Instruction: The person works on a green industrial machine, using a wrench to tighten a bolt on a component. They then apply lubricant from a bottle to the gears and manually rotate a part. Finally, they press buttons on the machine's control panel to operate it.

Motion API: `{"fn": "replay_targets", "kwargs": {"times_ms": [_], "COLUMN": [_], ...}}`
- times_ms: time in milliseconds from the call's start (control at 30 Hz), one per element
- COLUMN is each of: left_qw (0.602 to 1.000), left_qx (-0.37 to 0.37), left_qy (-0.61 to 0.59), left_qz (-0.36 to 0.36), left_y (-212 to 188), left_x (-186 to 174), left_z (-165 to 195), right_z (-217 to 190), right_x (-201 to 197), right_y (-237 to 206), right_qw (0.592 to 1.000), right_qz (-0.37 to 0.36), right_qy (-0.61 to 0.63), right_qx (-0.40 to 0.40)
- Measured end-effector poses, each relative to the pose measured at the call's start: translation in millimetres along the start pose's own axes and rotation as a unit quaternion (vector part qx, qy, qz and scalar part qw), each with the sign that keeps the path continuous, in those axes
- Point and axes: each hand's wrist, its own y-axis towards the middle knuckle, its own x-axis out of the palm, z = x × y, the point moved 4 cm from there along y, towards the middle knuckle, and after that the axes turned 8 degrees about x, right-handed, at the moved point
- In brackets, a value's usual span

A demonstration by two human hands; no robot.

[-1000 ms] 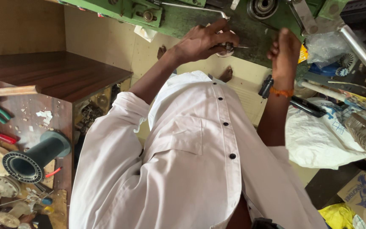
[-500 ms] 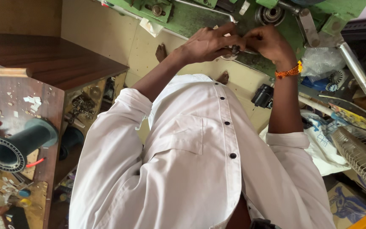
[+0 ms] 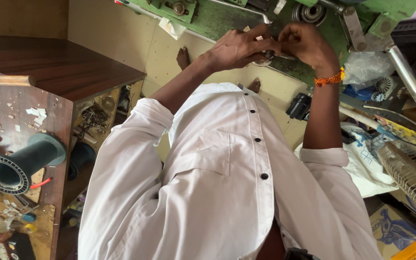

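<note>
Both hands are meeting at the green machine [image 3: 227, 21], a painted metal frame, scuffed and greasy. The left hand [image 3: 239, 48] is curling its fingers tight around a small round metal part [image 3: 265, 58] at the machine's front edge. The right hand [image 3: 304, 44], with an orange wristband [image 3: 330, 78], is pinching narrowly at the same part from the other side. Half a second back the hands were almost touching; now they are sitting slightly apart, and the view is tilting differently.

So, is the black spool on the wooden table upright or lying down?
Lying down: the black spool rests on its side on the wooden table, open end facing the camera.
</note>
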Motion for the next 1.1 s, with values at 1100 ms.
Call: {"fn": "replay_targets", "kwargs": {"times_ms": [1100], "left_qw": [0.994], "left_qx": [-0.088], "left_qy": [-0.03], "left_qz": [0.057], "left_y": [2.5], "left_x": [-7.2], "left_z": [4.3], "right_z": [22.7], "right_x": [37.1], "right_y": [-76.6], "right_qw": [0.793], "right_qz": [0.096], "right_qy": [0.6], "right_qx": [-0.04]}}
